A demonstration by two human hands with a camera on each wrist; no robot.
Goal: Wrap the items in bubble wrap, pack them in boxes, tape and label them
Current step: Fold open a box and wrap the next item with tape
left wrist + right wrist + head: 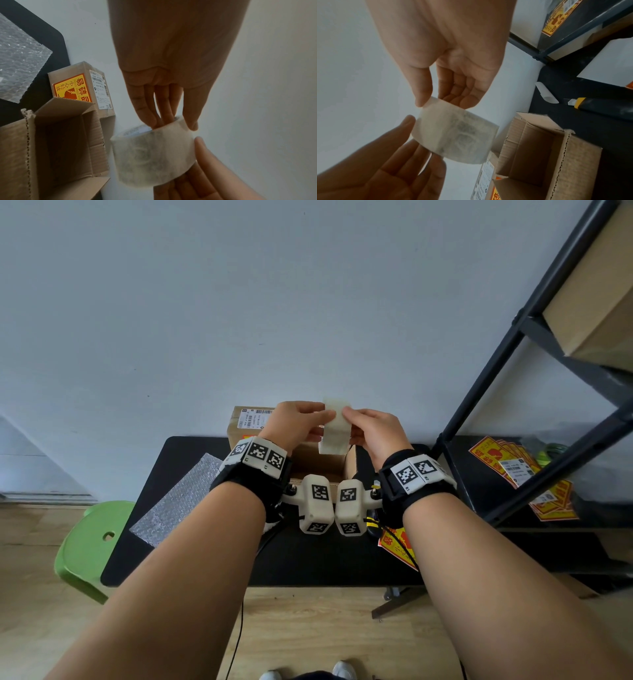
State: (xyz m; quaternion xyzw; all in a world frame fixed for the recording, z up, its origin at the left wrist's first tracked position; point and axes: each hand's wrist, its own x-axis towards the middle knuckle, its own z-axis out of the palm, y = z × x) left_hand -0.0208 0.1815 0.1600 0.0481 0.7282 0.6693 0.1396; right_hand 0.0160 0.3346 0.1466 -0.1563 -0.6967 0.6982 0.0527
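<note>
A roll of clear packing tape (335, 429) is held up in the air by both hands. My left hand (308, 422) grips it from the left: in the left wrist view its fingers (150, 108) reach into the roll's core and the thumb lies on the outer face of the tape roll (154, 155). My right hand (358, 428) holds the right side; in the right wrist view its thumb and curled fingers (462, 97) pinch the upper edge of the roll (453, 135). Under the roll stands an open cardboard box (320, 463), (60, 142), (539, 148), and its inside looks bare.
A sealed box (245, 419) with a shipping label and a fragile sticker stands by the wall. Bubble wrap (178, 498) lies on the black table (308, 559) at left. Fragile stickers (513, 467) lie under the black shelf frame (513, 344). A utility knife (599, 106) lies right; a green stool (92, 542) stands left.
</note>
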